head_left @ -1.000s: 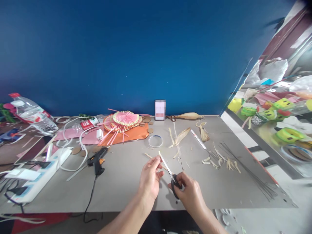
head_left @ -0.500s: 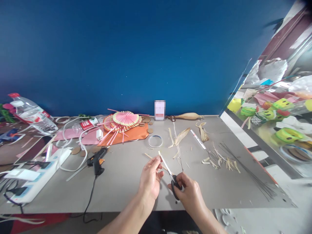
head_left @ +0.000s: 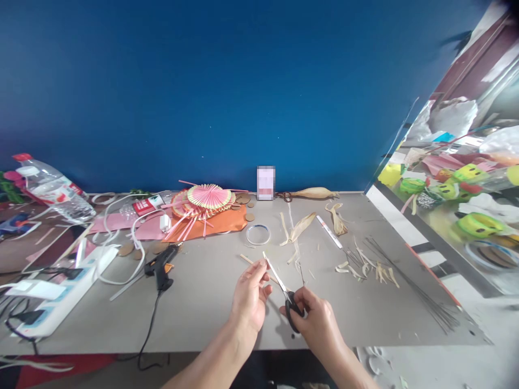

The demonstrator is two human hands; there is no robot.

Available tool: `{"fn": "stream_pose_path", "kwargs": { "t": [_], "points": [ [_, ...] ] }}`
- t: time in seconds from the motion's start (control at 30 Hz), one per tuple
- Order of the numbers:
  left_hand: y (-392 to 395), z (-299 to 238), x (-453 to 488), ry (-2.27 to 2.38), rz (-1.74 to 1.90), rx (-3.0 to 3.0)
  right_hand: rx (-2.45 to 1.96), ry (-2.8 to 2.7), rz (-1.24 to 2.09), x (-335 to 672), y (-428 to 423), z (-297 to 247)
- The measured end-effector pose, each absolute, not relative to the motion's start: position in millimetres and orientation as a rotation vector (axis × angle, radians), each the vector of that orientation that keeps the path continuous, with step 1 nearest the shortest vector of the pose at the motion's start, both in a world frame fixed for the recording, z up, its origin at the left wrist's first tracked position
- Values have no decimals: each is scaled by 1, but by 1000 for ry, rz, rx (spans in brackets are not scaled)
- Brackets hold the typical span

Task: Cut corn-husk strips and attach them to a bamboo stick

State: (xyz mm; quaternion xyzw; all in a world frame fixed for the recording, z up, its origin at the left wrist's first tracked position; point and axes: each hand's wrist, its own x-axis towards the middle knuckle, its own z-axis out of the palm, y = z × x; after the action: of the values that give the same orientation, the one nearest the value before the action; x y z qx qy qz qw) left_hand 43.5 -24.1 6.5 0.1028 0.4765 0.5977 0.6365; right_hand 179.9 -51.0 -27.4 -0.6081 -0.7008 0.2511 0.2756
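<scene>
My right hand (head_left: 316,319) grips black-handled scissors (head_left: 284,292), blades pointing up and left over the grey table (head_left: 203,319). My left hand (head_left: 249,294) pinches a small pale strip right at the scissor blades; the piece is too small to name surely. Dried husk strips (head_left: 300,227) and cut slivers (head_left: 365,267) lie on the table beyond and right of my hands.
A black glue gun (head_left: 162,265) with its cord lies to the left, beside a white power strip (head_left: 60,294). Pink paper fans (head_left: 206,197) on orange paper, a tape ring (head_left: 258,234), a marker (head_left: 329,231), thin wires (head_left: 413,286) and a plastic bottle (head_left: 52,189) surround the hands.
</scene>
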Motion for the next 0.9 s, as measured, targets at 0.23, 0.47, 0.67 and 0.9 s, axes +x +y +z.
{"fn": "stream_pose_path", "kwargs": {
  "t": [0.23,0.47,0.67,0.9],
  "points": [
    [-25,5,44,1152,1374,303,-1625,-1880,668,179,-50,-24],
    [-25,3,45,1182,1369,338,-1619,-1875,700,181,-49,-25],
    [-26,3,45,1209,1376,406,-1643,-1872,704,181,-49,-22],
    [-28,3,47,1226,1366,452,-1625,-1849,719,182,-49,-20]
  ]
}}
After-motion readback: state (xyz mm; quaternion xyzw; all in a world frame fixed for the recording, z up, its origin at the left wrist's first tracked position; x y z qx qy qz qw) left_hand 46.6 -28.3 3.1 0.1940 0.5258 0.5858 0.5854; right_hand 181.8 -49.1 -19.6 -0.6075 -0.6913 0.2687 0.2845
